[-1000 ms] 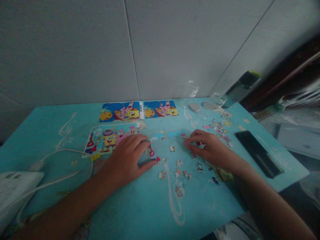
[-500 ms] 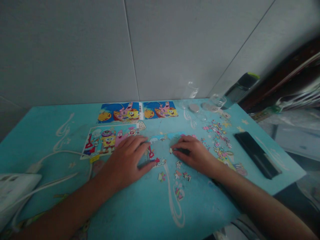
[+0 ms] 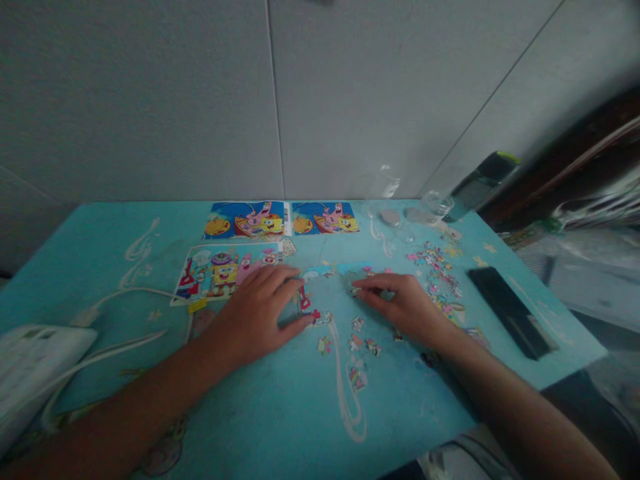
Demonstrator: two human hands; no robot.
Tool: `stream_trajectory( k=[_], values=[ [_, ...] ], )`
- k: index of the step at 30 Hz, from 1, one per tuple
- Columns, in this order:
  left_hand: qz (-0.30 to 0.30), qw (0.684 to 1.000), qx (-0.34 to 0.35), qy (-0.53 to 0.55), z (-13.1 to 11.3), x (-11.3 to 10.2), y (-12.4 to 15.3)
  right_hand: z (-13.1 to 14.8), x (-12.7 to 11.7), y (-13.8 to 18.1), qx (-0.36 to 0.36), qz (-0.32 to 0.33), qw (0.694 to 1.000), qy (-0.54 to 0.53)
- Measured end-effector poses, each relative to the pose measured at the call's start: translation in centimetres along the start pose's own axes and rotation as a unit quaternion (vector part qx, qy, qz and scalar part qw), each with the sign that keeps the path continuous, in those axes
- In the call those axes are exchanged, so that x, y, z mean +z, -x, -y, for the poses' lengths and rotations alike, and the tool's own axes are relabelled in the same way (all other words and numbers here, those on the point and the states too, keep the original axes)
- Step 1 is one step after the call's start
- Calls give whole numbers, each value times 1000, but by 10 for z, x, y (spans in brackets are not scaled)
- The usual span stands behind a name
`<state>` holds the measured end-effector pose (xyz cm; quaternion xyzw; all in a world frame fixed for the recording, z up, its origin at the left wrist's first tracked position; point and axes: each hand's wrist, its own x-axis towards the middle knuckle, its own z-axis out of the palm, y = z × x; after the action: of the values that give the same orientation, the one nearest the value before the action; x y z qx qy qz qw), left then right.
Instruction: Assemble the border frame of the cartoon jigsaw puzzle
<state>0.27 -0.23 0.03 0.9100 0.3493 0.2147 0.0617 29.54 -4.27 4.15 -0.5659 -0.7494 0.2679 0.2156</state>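
Note:
My left hand lies open on the table, fingers stretched and thumb apart, at the left side of a partly joined jigsaw puzzle. Its fingers hide some of that edge. Between the thumb and fingertips of my right hand is a small puzzle piece, pinched just right of the joined part. Several loose puzzle pieces lie below, between the hands. Beyond my left hand rests a cartoon picture sheet, partly covered by the fingers.
A heap of puzzle pieces spreads at the right, near a long black case. Two blue picture cards, clear plastic jars and a dark bottle stand or lie along the wall. A white box with a cable sits left.
My right hand has drawn slightly right, away from the joined puzzle, with the piece still pinched. The left hand keeps its place by the puzzle. The camera view has shifted a little.

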Motion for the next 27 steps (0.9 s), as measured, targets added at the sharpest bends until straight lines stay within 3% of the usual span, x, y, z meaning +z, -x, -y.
stream_trajectory(
  k=[11,18,27],
  values=[
    [18,1000,-4,-9,0,0,0,4,-6,0,19,3,998,59],
    [8,1000,-7,-5,0,0,0,3,-2,4,57,29,998,-23],
    [10,1000,-6,-11,0,0,0,4,-8,4,31,25,994,102]
  ],
)
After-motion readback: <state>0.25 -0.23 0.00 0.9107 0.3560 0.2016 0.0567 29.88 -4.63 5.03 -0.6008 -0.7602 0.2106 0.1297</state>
